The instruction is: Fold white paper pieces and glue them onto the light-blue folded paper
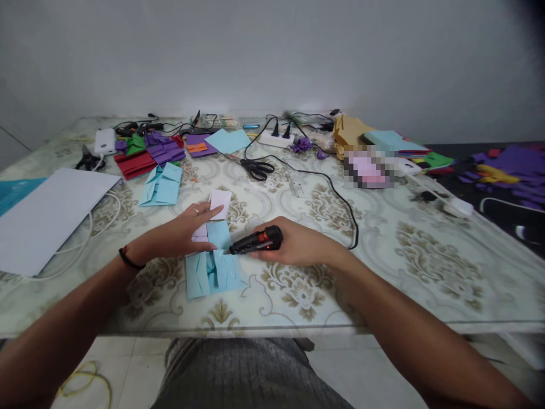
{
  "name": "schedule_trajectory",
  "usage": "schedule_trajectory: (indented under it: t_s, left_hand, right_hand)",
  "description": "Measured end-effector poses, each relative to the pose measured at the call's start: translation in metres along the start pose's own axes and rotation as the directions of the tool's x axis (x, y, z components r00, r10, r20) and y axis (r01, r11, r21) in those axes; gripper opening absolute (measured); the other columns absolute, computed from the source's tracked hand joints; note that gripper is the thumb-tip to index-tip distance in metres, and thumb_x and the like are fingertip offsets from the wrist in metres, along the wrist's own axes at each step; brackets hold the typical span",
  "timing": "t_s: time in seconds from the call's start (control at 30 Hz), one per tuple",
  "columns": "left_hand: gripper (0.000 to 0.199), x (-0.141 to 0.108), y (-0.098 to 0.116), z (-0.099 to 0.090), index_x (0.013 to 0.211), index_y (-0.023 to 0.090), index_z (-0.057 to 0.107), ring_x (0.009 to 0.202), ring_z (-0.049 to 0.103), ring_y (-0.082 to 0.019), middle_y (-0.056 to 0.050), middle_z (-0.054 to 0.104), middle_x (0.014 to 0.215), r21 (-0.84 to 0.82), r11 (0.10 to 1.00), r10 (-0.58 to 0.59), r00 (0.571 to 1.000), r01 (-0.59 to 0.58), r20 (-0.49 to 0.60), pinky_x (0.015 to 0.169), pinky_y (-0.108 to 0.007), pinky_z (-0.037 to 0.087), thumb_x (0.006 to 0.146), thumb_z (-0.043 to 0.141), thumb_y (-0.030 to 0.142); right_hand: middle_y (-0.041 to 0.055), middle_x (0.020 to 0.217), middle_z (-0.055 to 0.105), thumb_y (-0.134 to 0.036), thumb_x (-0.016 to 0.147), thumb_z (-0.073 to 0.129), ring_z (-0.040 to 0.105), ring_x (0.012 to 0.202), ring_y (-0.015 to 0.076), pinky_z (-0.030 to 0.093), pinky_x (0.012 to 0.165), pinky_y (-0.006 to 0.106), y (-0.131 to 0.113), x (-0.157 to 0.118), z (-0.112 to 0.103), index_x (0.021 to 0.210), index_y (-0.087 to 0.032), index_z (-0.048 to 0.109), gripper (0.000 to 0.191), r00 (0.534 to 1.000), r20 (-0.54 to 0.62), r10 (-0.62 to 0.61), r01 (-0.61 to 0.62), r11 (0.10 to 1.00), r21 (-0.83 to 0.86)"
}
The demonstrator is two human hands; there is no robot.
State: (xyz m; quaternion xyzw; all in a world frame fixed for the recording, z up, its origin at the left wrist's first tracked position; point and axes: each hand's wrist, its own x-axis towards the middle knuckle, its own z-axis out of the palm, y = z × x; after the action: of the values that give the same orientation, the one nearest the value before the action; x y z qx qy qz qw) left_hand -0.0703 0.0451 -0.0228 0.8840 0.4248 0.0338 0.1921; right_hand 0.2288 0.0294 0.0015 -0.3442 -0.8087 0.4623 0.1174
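Note:
My right hand [285,241] is wrapped round a black hot glue gun [255,241] with an orange-red part and a small lit red light. Its nozzle touches or nearly touches a folded light-blue paper piece [198,278] lying near the table's front. My left hand [183,230], with a ring and a dark wrist cord, grips the upper part of this paper. One finger lies over a pale lilac-white paper [219,199], and the thumb is by the blue fold. The palm hides part of the papers. Another folded light-blue piece [164,184] lies farther back on the left.
Black-handled scissors [258,168] lie mid-table. A black cord [336,193] curves from the power strip [276,138] toward my right hand. White sheets [55,216] lie left, beside a white cable. Red folded paper [135,165] and purple strips [164,149] sit behind.

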Motion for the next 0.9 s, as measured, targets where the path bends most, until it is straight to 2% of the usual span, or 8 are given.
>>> schedule_trajectory:
  t_s: [0.17, 0.33, 0.67, 0.9]
  left_hand:
    - [0.095, 0.0003, 0.0002, -0.0003, 0.167, 0.017, 0.023, 0.154, 0.031, -0.042, -0.024, 0.031, 0.167, 0.019, 1.000, -0.007, 1.000, 0.006, 0.011, 0.125, -0.056, 0.029, 0.093, 0.067, 0.056]
    - [0.096, 0.0002, 0.0015, -0.0010, 0.168, 0.016, 0.022, 0.154, 0.029, -0.042, -0.024, 0.029, 0.168, 0.036, 0.999, -0.020, 0.999, 0.019, 0.030, 0.125, -0.056, 0.029, 0.093, 0.067, 0.056]
    - [0.093, 0.0006, 0.0007, -0.0006, 0.167, 0.015, 0.023, 0.154, 0.030, -0.041, -0.024, 0.030, 0.168, 0.044, 0.999, -0.002, 1.000, 0.001, 0.026, 0.124, -0.055, 0.030, 0.094, 0.067, 0.052]
    - [0.094, 0.0011, 0.0019, -0.0009, 0.167, 0.015, 0.025, 0.153, 0.032, -0.041, -0.024, 0.032, 0.167, 0.041, 0.999, -0.018, 1.000, 0.017, 0.024, 0.124, -0.055, 0.030, 0.093, 0.069, 0.053]
  right_hand:
    - [-0.0018, 0.072, 0.065, -0.031, 0.083, 0.073, 0.049, 0.064, 0.0120, 0.041, 0.061, 0.023, 0.0031, -0.0019, -0.0052, 0.101, -0.015, 0.078, 0.024, 1.000, -0.001, 0.001, -0.001, 0.999, -0.034]
    - [-0.0014, 0.073, 0.067, -0.032, 0.082, 0.075, 0.054, 0.065, 0.0134, 0.042, 0.062, 0.024, 0.0071, -0.0028, -0.0080, 0.086, -0.017, 0.075, 0.015, 1.000, -0.021, 0.005, -0.007, 0.998, -0.062]
    - [-0.0002, 0.079, 0.071, -0.032, 0.083, 0.073, 0.057, 0.067, 0.0136, 0.042, 0.063, 0.025, 0.0063, -0.0039, -0.0091, 0.089, -0.017, 0.074, 0.016, 0.999, -0.002, -0.035, 0.035, 0.998, -0.050]
    - [-0.0007, 0.073, 0.067, -0.034, 0.083, 0.073, 0.053, 0.064, 0.0135, 0.042, 0.061, 0.025, 0.0072, -0.0036, -0.0089, 0.090, -0.016, 0.075, 0.019, 1.000, 0.013, 0.023, -0.021, 0.995, -0.099]
